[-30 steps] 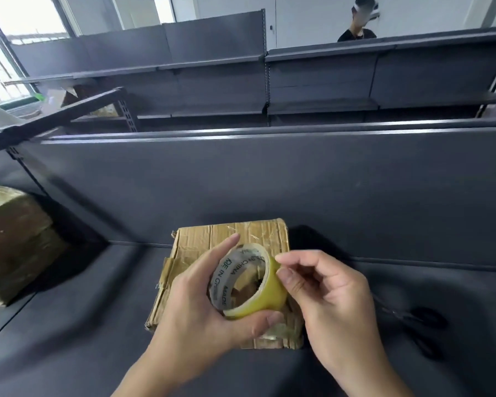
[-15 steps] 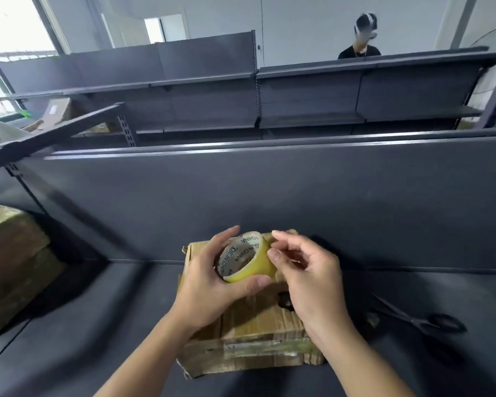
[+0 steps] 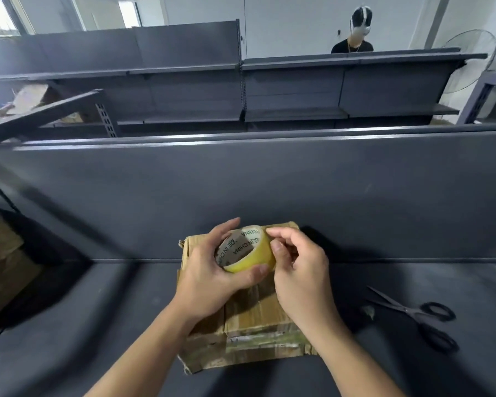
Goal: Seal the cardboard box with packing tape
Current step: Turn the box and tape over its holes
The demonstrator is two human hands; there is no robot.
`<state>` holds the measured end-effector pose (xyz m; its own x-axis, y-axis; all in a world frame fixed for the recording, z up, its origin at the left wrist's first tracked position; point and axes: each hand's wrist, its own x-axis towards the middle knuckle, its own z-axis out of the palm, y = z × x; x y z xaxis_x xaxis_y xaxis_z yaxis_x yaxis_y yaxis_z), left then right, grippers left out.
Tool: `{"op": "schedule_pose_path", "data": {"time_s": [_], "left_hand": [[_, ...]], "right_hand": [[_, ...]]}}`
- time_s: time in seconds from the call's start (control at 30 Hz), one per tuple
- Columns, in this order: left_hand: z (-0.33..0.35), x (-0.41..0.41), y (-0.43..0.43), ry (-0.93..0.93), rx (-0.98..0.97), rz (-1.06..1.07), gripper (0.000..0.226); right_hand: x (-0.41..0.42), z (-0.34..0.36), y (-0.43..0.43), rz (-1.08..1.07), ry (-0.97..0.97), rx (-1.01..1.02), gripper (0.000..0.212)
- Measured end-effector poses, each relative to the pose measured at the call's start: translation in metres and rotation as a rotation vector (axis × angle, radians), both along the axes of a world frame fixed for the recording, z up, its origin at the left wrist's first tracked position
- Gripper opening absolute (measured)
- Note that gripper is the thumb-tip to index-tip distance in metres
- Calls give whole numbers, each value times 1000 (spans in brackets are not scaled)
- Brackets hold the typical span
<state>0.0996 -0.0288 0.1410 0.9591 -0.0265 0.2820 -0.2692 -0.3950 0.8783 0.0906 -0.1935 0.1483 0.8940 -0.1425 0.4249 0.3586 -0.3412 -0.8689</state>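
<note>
A worn cardboard box [image 3: 252,336] lies on the dark grey shelf, its flaps down and old tape along its near edge. Above its far half my left hand [image 3: 212,279] grips a roll of yellowish packing tape [image 3: 248,252], thumb under the roll and fingers over the top. My right hand [image 3: 298,270] touches the roll's right side, with thumb and forefinger curled against the tape surface. Whether a loose tape end is pinched there is hidden by the fingers.
Black scissors [image 3: 418,316] lie on the shelf to the right of the box. Another taped cardboard package [image 3: 3,267] sits at the far left. A grey back panel [image 3: 269,196] rises right behind the box. A person [image 3: 355,38] stands beyond the far shelving.
Both hands and the tape roll have moved toward the box's far edge as the camera tilted up. My right fingers have closed in on the roll's side.
</note>
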Motion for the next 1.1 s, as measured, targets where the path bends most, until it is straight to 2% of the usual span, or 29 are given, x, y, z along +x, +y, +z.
{"op": "schedule_pose_path", "data": {"time_s": [0.2,0.33,0.47,0.63,0.8,0.93,1.1], "left_hand": [[-1,-2,-4,-6,3,5,88],[1,-2,-4,14,-92,55,84],[0,-2,-2,31,-128,52,88],[-1,0,0,34,-151,45,87],[-4,-1,2,24,-132,26,87],[-5,-1,2,28,-117,31,88],[-5,-3,-2,2,-67,76,89]], "right_hand": [[-1,-5,4,-63,-107,-26,28],[0,-8,1,-117,-208,7,26],[1,-9,2,-8,-116,67,27],[1,-9,0,-30,-93,114,20],[7,-6,-5,1,19,268,27],[7,-4,-3,-14,53,190,24],[9,-7,2,-63,95,50,32]]}}
